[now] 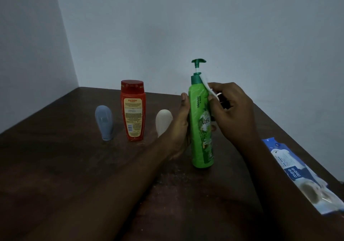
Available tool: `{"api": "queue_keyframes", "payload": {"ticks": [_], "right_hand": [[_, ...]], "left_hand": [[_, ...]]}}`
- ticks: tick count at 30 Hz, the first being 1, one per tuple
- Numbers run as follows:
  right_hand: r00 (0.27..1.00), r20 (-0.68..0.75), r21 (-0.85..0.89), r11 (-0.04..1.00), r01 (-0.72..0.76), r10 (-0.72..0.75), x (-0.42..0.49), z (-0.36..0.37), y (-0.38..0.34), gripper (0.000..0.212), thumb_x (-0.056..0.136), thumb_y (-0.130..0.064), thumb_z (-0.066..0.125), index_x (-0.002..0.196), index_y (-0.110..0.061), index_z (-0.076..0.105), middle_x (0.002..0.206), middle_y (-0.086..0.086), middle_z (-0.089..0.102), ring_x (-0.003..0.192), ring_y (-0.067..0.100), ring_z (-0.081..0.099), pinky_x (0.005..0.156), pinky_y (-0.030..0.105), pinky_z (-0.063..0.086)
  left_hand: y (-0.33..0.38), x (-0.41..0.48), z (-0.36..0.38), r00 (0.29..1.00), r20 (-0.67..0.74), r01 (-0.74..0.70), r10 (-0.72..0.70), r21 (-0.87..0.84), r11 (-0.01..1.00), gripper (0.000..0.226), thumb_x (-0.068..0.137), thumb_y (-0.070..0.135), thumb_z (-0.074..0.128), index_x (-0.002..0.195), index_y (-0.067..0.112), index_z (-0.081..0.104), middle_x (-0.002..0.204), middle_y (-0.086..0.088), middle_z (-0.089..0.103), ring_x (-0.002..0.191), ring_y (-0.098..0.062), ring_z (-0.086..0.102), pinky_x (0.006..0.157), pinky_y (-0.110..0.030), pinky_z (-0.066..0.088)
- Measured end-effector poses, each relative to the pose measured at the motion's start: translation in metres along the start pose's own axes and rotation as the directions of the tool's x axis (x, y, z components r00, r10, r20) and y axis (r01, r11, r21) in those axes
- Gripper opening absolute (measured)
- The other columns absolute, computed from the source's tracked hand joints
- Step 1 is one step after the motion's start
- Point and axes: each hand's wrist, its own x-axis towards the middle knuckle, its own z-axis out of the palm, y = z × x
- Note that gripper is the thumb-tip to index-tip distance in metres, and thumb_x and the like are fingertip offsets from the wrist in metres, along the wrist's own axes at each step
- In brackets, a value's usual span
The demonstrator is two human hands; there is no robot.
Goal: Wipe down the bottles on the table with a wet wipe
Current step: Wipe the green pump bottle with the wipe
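4 bottles on the bench, and the green pump bottle is the one getting the wipe.

Left hand grips the green bottle round its middle, thumb up its near side, bottle close to upright with its base down at the bench; right hand pinches the white wet wipe and presses it to the bottle's shoulder, just under the pump collar. Over to the left, well apart, stand 3 more in a row: a blue-grey tube on its cap, a red bottle with its back label facing us, a cream tube partly behind the left wrist. All 4 are opaque, so their fill cannot be told. At the right edge lies a blue-and-white wipes pack, flat. Bench is dark brown wood with pale specks near the green bottle, set into a corner of plain pale walls, light dim.
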Motion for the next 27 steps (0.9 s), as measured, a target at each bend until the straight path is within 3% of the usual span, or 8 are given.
{"api": "queue_keyframes", "payload": {"ticks": [7,11,14,16,18,23,25,27], "right_hand": [[0.987,0.100,0.079,0.990,0.115,-0.123,-0.003,0.002,-0.017,0.027,0.091,0.004,0.068,0.115,-0.006,0.074,0.096,0.005,0.062,0.080,0.008,0.061,0.066,0.024,0.049],[0.961,0.161,0.168,0.965,0.199,-0.226,-0.008,0.004,-0.025,0.019,0.092,-0.006,0.069,0.109,-0.002,0.077,0.096,0.005,0.062,0.081,0.004,0.061,0.068,0.018,0.046],[0.963,0.167,0.194,0.965,0.179,-0.212,-0.008,0.003,-0.026,0.020,0.094,-0.004,0.063,0.108,-0.002,0.077,0.097,0.006,0.063,0.084,0.008,0.063,0.070,0.021,0.048],[0.984,0.097,0.138,0.981,0.136,-0.150,-0.007,0.003,-0.026,0.020,0.096,-0.004,0.061,0.108,-0.005,0.077,0.097,0.005,0.063,0.084,0.011,0.063,0.069,0.024,0.049],[0.996,0.006,0.052,0.995,0.091,-0.091,-0.007,0.004,-0.025,0.018,0.099,-0.005,0.061,0.109,-0.008,0.075,0.098,0.004,0.063,0.085,0.007,0.062,0.070,0.019,0.048],[0.992,-0.127,-0.009,1.000,-0.016,0.014,-0.005,0.007,-0.024,0.013,0.099,-0.004,0.062,0.108,-0.006,0.072,0.102,0.005,0.064,0.090,0.002,0.060,0.074,0.009,0.042],[0.993,-0.122,0.007,1.000,0.009,-0.008,-0.005,0.008,-0.026,0.014,0.097,0.000,0.063,0.107,-0.006,0.071,0.099,0.004,0.062,0.086,0.005,0.059,0.072,0.011,0.042],[0.997,-0.030,0.044,0.996,0.075,-0.073,-0.006,0.006,-0.028,0.015,0.094,0.002,0.065,0.105,-0.006,0.071,0.095,0.001,0.059,0.079,0.009,0.058,0.066,0.017,0.044]], "left_hand": [[0.001,-0.003,0.006,0.996,-0.082,-0.028,0.018,-0.119,0.993,0.068,0.105,0.064,0.025,0.143,0.019,0.059,0.139,-0.015,0.067,0.126,-0.025,0.066,0.097,-0.035,0.060],[0.003,-0.007,0.002,0.998,-0.044,0.029,-0.035,-0.123,0.992,0.048,0.110,0.051,0.034,0.130,0.019,0.064,0.110,-0.004,0.076,0.103,-0.015,0.074,0.084,-0.028,0.062],[0.009,-0.009,0.002,0.996,-0.038,0.069,-0.075,-0.134,0.989,0.050,0.109,0.054,0.034,0.127,0.019,0.064,0.116,-0.007,0.067,0.108,-0.018,0.066,0.089,-0.030,0.056],[0.008,-0.007,0.002,0.996,-0.023,0.087,-0.090,-0.101,0.991,0.059,0.107,0.061,0.032,0.130,0.018,0.065,0.123,-0.009,0.067,0.111,-0.021,0.065,0.094,-0.033,0.053],[0.007,-0.006,0.001,0.997,-0.004,0.079,-0.079,-0.045,0.996,0.068,0.104,0.068,0.026,0.137,0.022,0.064,0.127,-0.011,0.072,0.112,-0.023,0.070,0.096,-0.039,0.055],[0.013,-0.008,0.003,0.996,0.017,0.086,-0.086,-0.004,0.996,0.070,0.099,0.075,0.024,0.121,0.030,0.074,0.120,-0.014,0.076,0.103,-0.026,0.072,0.092,-0.044,0.057],[0.016,-0.008,0.003,0.996,0.011,0.091,-0.091,-0.009,0.996,0.070,0.099,0.074,0.025,0.120,0.030,0.076,0.123,-0.014,0.075,0.108,-0.029,0.070,0.093,-0.044,0.056],[0.017,-0.006,0.002,0.996,-0.016,0.087,-0.087,-0.030,0.996,0.072,0.101,0.072,0.026,0.128,0.024,0.072,0.124,-0.012,0.074,0.112,-0.026,0.071,0.095,-0.041,0.056]]}}
